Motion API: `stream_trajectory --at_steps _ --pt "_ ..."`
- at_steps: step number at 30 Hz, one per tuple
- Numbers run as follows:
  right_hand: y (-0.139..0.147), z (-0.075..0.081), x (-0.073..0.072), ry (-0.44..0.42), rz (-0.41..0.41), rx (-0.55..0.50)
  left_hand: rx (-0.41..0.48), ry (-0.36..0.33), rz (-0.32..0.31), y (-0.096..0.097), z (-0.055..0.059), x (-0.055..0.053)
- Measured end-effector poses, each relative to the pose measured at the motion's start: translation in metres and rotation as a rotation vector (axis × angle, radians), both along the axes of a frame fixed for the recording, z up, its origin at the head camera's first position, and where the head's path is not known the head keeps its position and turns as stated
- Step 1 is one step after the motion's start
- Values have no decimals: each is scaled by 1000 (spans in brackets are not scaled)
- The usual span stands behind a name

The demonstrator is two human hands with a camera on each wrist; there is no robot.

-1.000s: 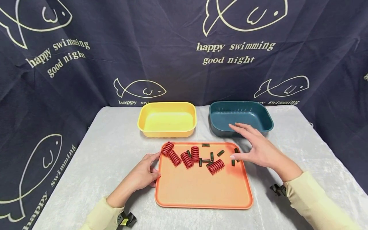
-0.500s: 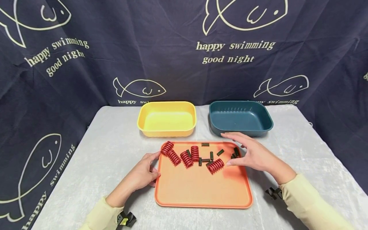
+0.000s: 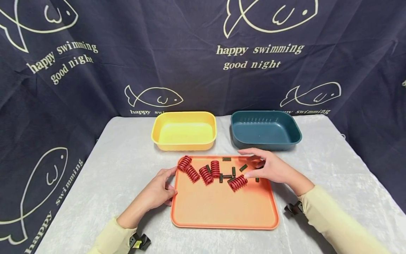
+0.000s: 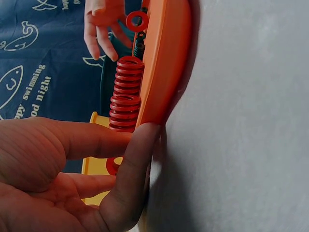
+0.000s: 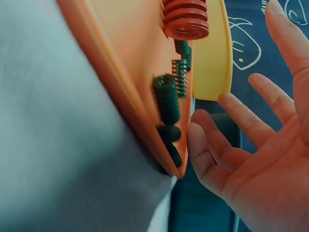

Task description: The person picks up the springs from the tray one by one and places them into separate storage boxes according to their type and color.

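My left hand (image 3: 155, 190) holds the left rim of an orange tray (image 3: 222, 211); in the left wrist view its thumb (image 4: 133, 169) lies along the rim's outer side. Several thick red compression springs (image 3: 215, 169) lie across the tray's back half. Small dark green springs (image 3: 233, 171) are scattered among them and near the back right corner. Over that corner hovers my right hand (image 3: 269, 167), its fingers spread and holding nothing; the thumb tip is right by the rightmost red spring (image 3: 238, 183). It hides part of the corner in the head view. The right wrist view shows green springs (image 5: 166, 99) beside its fingers.
Behind the tray stand a yellow bin (image 3: 184, 146) on the left and a dark teal bin (image 3: 266, 144) on the right. A grey cloth covers the table (image 3: 333, 158). A navy curtain (image 3: 203, 81) with fish drawings hangs behind.
My right hand has moved left from the tray's right edge and the front of the teal bin, toward the rightmost red spring. My left hand has stayed at the rim.
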State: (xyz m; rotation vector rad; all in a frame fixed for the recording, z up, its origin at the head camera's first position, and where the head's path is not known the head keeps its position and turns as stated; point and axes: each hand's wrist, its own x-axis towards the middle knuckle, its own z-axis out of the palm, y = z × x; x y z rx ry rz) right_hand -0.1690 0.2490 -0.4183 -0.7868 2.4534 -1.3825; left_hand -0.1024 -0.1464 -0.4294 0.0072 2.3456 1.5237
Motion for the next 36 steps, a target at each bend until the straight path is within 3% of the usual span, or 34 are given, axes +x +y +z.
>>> stream_trajectory --at_steps 6,14,23,29,36 --pt "-15 -6 -6 -91 15 -45 7 1 1 -1 -2 0" --pt "-25 -10 -15 -64 15 -25 8 1 1 0 -2 0" --pt "-33 -9 -24 -118 65 -4 5 1 -6 -1 -2 0" --pt "-39 -8 -25 -58 49 49 8 -3 -7 -1 -2 0" --pt "-53 -13 -23 33 -70 77 9 -1 -1 -1 -1 1"
